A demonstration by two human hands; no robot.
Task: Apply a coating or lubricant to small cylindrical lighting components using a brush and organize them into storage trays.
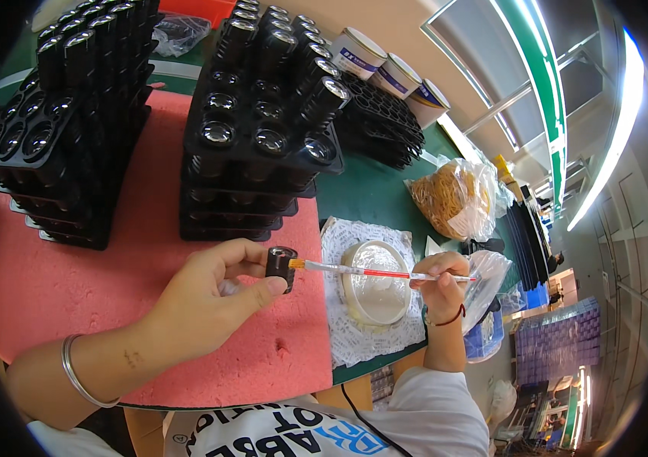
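Between the thumb and fingers of my left hand point(213, 286) is a small black cylinder point(277, 265) with a shiny rim, held above the pink foam mat point(255, 358). My right hand point(442, 283) pinches a thin paintbrush point(385, 273) with a clear and red handle. The brush's tan bristles touch, or nearly touch, the side of the cylinder. Below the brush a round, pale dish point(377, 301) of whitish, glossy material rests on crumpled printed paper point(347, 354).
Two stacks of black trays point(252, 164) point(57, 179) hold many black cylinders with shiny tops. Behind stand several white tins point(358, 53) and empty black honeycomb trays point(381, 118). A clear bag of yellowish bands point(453, 198) lies at the right, near a blue bin point(484, 335).
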